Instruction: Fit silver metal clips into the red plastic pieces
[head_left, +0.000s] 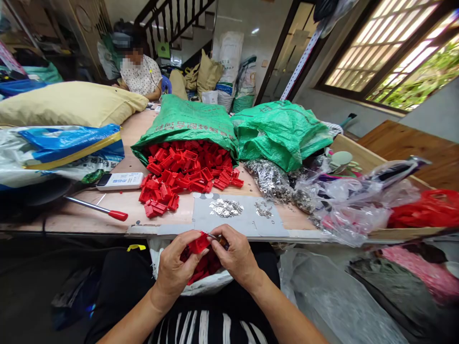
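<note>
My left hand (175, 260) pinches a small red plastic part (199, 243) at the table's front edge. Against that part, my right hand (234, 251) holds a small tool with a dark handle (223, 241) and a thin metal end. Beneath both hands, a white sack (211, 287) on the lap holds more red parts. On the grey mat (201, 217) beyond the hands lie a larger heap of small silvery metal pieces (225, 208) and a smaller heap (263, 209). Red parts (190, 167) spill from an open green sack (193, 117) onto the table.
A red-tipped metal lever (116, 215) and a white device (120, 181) are at the left. Plastic bags (340, 200) and a green bag (283, 129) crowd the right. A person (141, 71) sits across the table. Full sacks (68, 103) lie at the far left.
</note>
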Available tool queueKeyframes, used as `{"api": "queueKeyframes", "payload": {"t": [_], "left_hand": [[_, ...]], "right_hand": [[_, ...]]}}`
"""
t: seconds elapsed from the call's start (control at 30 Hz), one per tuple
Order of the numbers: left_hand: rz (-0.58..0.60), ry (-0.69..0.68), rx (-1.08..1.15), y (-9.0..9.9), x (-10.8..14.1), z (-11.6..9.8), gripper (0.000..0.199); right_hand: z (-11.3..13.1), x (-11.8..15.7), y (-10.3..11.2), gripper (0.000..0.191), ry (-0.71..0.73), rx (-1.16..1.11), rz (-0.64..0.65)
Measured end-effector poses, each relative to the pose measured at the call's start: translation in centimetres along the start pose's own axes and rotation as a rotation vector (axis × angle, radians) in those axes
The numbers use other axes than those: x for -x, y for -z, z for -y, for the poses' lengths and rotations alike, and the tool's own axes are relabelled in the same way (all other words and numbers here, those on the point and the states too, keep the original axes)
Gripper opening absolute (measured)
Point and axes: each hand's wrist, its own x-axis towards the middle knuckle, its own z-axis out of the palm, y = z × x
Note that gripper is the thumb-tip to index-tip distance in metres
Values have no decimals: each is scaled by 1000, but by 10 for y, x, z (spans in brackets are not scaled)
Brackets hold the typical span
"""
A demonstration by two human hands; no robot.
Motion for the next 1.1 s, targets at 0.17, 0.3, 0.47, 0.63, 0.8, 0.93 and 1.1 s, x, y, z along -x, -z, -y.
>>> {"api": "queueKeyframes", "payload": {"t": [0.17,0.3,0.47,0.63,0.8,0.93,1.1], "left_hand": [[5,7,10,-1,0,0,30],[-12,11,-3,0,0,-1,29],[11,-39,-4,0,3,1,31],[28,-70,-18,-1,5,3,32],[14,-19,-18,0,7,3,31],[20,-1,-21,2,7,2,31],[24,-13,-19,2,7,2,32]], "right_hand": [[1,3,-2,16,51,37,-27],[2,4,-3,15,73,35,8],[1,5,-2,18,92,39,37],[4,4,1,17,37,4,98],[0,3,11,13,-87,-176,169],[-10,3,15,11,-223,-259,104],[-11,3,8,11,-280,-301,144]]}}
